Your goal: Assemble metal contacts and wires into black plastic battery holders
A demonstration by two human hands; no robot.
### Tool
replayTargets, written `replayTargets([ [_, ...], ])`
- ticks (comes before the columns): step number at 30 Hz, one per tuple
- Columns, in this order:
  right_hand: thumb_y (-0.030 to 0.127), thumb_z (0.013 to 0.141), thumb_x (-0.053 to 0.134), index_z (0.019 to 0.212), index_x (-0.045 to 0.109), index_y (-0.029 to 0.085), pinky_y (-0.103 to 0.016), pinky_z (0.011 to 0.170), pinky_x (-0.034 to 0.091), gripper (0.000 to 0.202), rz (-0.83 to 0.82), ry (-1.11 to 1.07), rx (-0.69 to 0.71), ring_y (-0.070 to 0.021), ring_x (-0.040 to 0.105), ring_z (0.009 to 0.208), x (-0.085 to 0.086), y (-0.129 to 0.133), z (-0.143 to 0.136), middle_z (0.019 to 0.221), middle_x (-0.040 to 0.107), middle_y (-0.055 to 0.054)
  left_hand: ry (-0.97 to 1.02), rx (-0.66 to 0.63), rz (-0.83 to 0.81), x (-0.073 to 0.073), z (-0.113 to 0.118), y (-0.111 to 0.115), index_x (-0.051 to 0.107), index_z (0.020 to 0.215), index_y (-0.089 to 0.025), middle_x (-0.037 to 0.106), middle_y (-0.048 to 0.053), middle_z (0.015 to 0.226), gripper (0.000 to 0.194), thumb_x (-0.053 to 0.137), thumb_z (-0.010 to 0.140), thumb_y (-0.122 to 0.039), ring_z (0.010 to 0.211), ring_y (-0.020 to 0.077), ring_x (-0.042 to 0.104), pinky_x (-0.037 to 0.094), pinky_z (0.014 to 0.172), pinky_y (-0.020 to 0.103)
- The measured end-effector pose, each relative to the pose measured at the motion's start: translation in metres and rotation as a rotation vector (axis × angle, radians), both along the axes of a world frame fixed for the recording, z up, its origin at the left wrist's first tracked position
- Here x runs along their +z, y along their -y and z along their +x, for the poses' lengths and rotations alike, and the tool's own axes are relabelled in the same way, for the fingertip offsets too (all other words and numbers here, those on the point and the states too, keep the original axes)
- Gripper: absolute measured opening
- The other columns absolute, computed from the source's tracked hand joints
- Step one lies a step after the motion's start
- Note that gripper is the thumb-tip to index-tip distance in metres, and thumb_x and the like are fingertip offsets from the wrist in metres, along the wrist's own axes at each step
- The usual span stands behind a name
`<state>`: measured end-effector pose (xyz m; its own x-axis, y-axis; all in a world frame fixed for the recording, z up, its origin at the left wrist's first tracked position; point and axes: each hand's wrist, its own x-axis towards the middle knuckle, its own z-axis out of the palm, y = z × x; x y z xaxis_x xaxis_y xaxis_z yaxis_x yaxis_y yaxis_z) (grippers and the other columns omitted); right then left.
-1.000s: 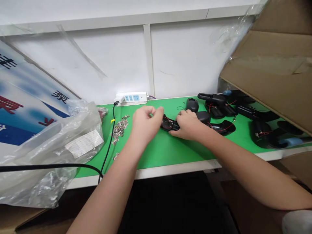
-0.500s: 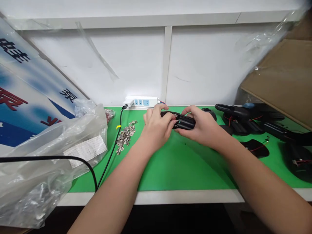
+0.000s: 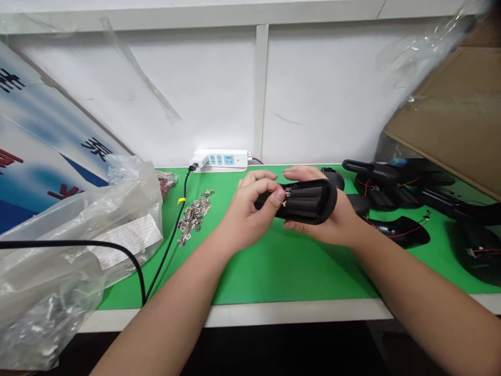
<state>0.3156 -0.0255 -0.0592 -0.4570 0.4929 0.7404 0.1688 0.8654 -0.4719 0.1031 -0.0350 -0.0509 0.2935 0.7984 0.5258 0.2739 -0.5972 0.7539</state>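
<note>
A black plastic housing [image 3: 307, 202], with an oblong opening and long ribs inside, is cradled from behind and below in my right hand [image 3: 336, 222]. Its open side faces me, tilted. My left hand [image 3: 254, 206] is closed over the housing's left end, thumb and index finger pinched at its inside. Right by those fingertips shows a small metal contact [image 3: 288, 193], partly covered by the fingers. A bit of red wire seems to run beside it. The left end of the housing is hidden under my left hand.
Loose metal contacts [image 3: 193, 216] lie heaped left on the green mat [image 3: 250, 282]. A black cable [image 3: 166, 266] runs to the white power strip [image 3: 223, 158]. Plastic bags [image 3: 74, 235] crowd the left; several black housings with red wires [image 3: 381, 183] and a cardboard box [image 3: 450, 109] stand right.
My right hand has turned the housing so its opening and rounded right end face me more. My left fingers stay pinched at its inside. The view has shifted slightly.
</note>
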Motion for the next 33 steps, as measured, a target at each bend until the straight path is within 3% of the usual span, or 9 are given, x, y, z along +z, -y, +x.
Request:
replayTargets([
  [3, 0.024, 0.083, 0.085, 0.149, 0.052, 0.03, -0.048, 0.113, 0.053, 0.074, -0.123, -0.052, 0.075, -0.0297, 0.065, 0.13, -0.006, 0.003, -0.005, 0.14, 0.064, -0.011, 0.01, -0.001, 0.022, -0.002, 0.0, -0.001, 0.065, 0.101, -0.021, 0.061, 0.012, 0.122, 0.024, 0.06, 0.1, -0.045, 0.126, 0.0252, 0.054, 0.042, 0.114, 0.048],
  [6, 0.021, 0.086, 0.08, 0.157, 0.043, 0.03, -0.051, 0.116, 0.051, 0.081, -0.154, -0.083, 0.097, -0.0311, 0.061, 0.138, -0.011, 0.008, -0.01, 0.151, 0.058, -0.013, 0.04, -0.004, 0.06, -0.002, -0.001, -0.001, 0.065, 0.105, -0.022, 0.061, 0.011, 0.125, 0.023, 0.063, 0.099, -0.045, 0.129, 0.0244, 0.053, 0.043, 0.114, 0.046],
  [11, 0.021, 0.085, 0.077, 0.163, 0.034, 0.032, -0.054, 0.119, 0.049, 0.09, -0.091, -0.037, 0.042, -0.0325, 0.053, 0.146, -0.013, 0.008, -0.009, 0.157, 0.052, -0.014, -0.075, 0.027, 0.129, 0.005, -0.006, 0.003, 0.073, 0.099, -0.023, 0.063, 0.01, 0.124, 0.018, 0.066, 0.099, -0.04, 0.14, 0.0253, 0.048, 0.038, 0.122, 0.048],
  [15, 0.017, 0.082, 0.075, 0.164, 0.031, 0.03, -0.054, 0.119, 0.048, 0.094, 0.078, 0.028, 0.039, -0.0318, 0.053, 0.144, -0.012, 0.001, -0.006, 0.155, 0.053, -0.014, -0.172, 0.032, 0.113, 0.009, -0.011, 0.003, 0.075, 0.104, -0.024, 0.062, 0.011, 0.123, 0.022, 0.065, 0.099, -0.043, 0.137, 0.027, 0.05, 0.038, 0.123, 0.051],
  [22, 0.017, 0.087, 0.067, 0.163, 0.032, 0.026, -0.053, 0.117, 0.049, 0.085, 0.149, 0.105, 0.06, -0.031, 0.053, 0.142, -0.007, -0.002, -0.002, 0.153, 0.053, -0.015, -0.222, -0.001, 0.073, 0.005, -0.011, -0.002, 0.074, 0.102, -0.023, 0.061, 0.01, 0.116, 0.026, 0.061, 0.1, -0.046, 0.124, 0.0254, 0.053, 0.042, 0.115, 0.047],
  [27, 0.016, 0.086, 0.068, 0.159, 0.038, 0.022, -0.049, 0.115, 0.051, 0.078, 0.115, 0.024, 0.033, -0.0289, 0.056, 0.137, -0.013, 0.006, -0.016, 0.145, 0.056, -0.017, -0.209, -0.058, 0.023, 0.013, -0.014, -0.001, 0.069, 0.094, -0.021, 0.06, 0.01, 0.11, 0.031, 0.06, 0.099, -0.05, 0.119, 0.0257, 0.052, 0.044, 0.112, 0.046],
  [33, 0.018, 0.088, 0.072, 0.162, 0.033, 0.03, -0.052, 0.118, 0.049, 0.084, 0.093, -0.063, -0.045, -0.0296, 0.053, 0.141, -0.02, 0.019, -0.033, 0.151, 0.052, -0.014, -0.087, -0.194, -0.054, 0.016, -0.018, -0.004, 0.069, 0.088, -0.022, 0.061, 0.008, 0.102, 0.036, 0.069, 0.092, -0.057, 0.102, 0.0228, 0.057, 0.051, 0.094, 0.037],
])
